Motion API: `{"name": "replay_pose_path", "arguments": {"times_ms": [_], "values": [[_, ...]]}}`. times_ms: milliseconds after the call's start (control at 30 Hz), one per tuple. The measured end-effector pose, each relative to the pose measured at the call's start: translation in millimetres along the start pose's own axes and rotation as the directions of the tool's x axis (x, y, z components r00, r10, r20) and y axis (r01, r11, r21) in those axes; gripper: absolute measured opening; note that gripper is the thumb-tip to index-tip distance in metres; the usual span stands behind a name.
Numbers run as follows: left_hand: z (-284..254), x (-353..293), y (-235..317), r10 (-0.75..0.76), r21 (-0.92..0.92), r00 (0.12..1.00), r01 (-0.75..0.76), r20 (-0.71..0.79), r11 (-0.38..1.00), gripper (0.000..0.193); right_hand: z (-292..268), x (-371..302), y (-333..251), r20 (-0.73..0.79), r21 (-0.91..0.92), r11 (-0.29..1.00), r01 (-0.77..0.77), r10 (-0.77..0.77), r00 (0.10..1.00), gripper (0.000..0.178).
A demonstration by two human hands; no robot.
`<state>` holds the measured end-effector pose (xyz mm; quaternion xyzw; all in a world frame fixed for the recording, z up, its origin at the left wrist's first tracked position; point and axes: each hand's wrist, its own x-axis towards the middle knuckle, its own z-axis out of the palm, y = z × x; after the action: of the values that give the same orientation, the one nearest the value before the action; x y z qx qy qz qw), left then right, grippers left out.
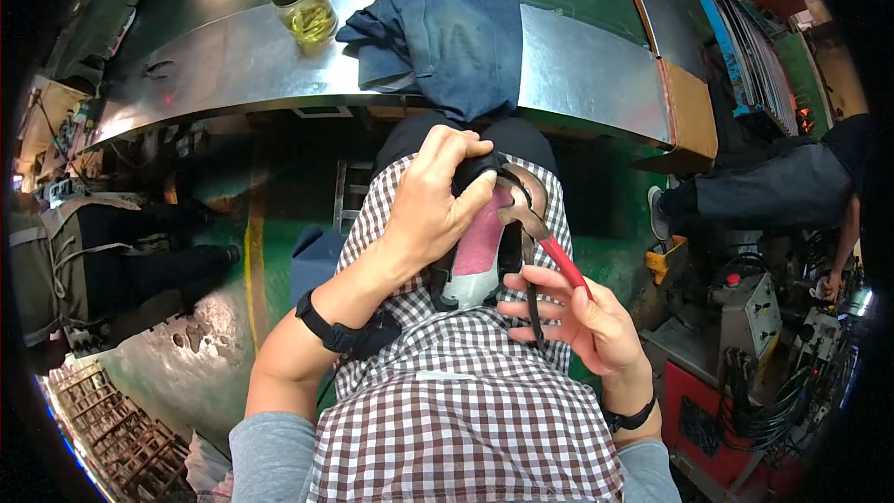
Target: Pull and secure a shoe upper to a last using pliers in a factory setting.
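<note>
On my lap lies a shoe on its last, bottom up, with a pink and pale grey-white underside (480, 242) and black material at its edges. My left hand (436, 191) is closed around the black far end of the shoe. In my right hand (591, 321) is a pair of pincers (533, 219), one handle red and the other dark. The handles stand apart; my thumb rests by the red one and my fingers are loosely extended around the dark one. The pincers' jaws meet the shoe's far right edge, where the exact contact is hard to make out.
A checked apron (466, 410) covers my lap. Ahead stands a metal-topped bench (596, 65) bearing folded dark blue cloth (456, 37) and a green-lidded bottle (307, 14). Another person (782, 182) is at the right near machinery (745, 317); a second person (102, 261) is at the left.
</note>
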<state>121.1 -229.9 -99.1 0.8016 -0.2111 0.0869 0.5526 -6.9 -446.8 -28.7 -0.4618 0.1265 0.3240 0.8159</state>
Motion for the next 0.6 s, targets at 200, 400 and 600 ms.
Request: {"name": "replay_pose_path", "arguments": {"times_ms": [200, 400, 600], "values": [[7, -4, 15, -0.015, 0.054, 1.0, 0.016, -0.012, 0.998, 0.031, 16, 2, -1, -0.086, 0.015, 0.999, 0.028, -0.027, 0.996, 0.064], [1, -7, 6, 0.015, 0.081, 0.999, -0.019, 0.052, 0.997, 0.049, 0, 21, 30, -0.057, -0.023, 0.986, 0.168, -0.169, 0.984, 0.043], [3, -32, -1, -0.253, -0.034, 0.961, 0.258, 0.113, 0.965, 0.111, -6, 40, 55, -0.064, -0.131, 0.962, 0.24, -0.25, 0.966, 0.04]]}}
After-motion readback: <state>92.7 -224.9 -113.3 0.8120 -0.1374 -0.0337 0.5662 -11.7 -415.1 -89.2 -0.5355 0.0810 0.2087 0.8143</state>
